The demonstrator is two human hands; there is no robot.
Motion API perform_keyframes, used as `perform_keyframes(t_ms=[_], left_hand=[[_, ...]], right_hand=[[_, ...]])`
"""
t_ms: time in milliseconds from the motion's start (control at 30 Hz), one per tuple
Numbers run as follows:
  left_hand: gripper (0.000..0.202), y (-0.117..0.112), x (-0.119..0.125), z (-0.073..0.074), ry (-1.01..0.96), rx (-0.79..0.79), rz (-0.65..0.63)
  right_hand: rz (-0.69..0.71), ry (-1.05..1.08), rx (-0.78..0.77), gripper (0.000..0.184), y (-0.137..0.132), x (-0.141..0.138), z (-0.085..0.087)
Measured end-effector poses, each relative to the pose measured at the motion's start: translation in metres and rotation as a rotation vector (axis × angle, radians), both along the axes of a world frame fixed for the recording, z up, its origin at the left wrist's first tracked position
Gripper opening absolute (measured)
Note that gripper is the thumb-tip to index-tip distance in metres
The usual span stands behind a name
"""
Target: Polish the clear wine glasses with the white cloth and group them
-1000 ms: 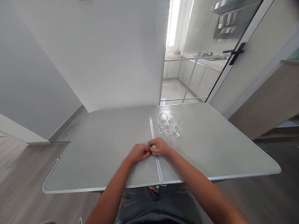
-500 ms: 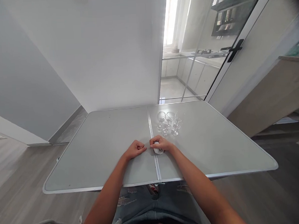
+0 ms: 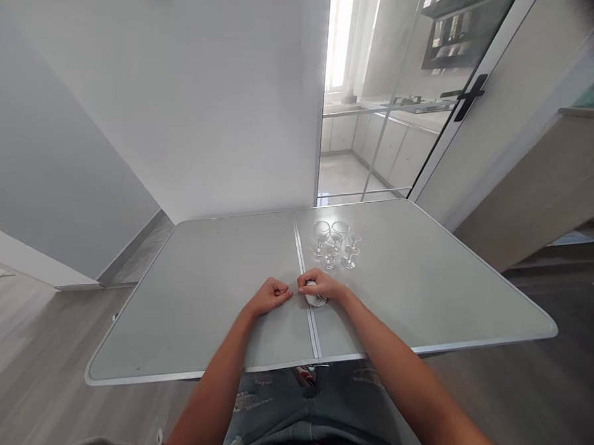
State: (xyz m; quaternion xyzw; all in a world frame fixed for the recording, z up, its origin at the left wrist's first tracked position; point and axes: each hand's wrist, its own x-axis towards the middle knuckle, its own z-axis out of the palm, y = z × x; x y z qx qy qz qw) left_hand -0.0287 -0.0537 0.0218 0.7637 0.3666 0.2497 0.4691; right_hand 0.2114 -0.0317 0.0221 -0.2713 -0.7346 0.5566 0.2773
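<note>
My right hand [image 3: 321,284] rests near the middle of the table, its fingers closed around a crumpled white cloth [image 3: 317,301]. Part of the cloth shows under the palm; the rest is hidden by the fingers. Just to the left, my left hand [image 3: 271,295] lies on the table curled into a loose fist, with nothing visible in it. A small gap separates the two hands. Beyond my right hand is a cluster of several clear stemmed glasses [image 3: 321,232], some upright and others seemingly upside down, close together.
The grey folding table [image 3: 195,281] has a metal seam down its middle and a pale rim. A white wall [image 3: 232,119] stands behind it. At the right is a glass door with a black handle [image 3: 470,97]. A pale cable [image 3: 104,444] runs at lower left.
Both hands keep their place and their closed shape. The view has shifted very slightly; the glasses and cloth have not visibly moved.
</note>
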Motion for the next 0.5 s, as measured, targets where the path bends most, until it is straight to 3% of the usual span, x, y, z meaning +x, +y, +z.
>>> perform_keyframes(t_ms=[500], left_hand=[[0.052, -0.0018, 0.0019, 0.0042, 0.003, 0.004, 0.012]], right_hand=[[-0.018, -0.003, -0.010, 0.030, -0.0010, 0.0003, 0.0014]])
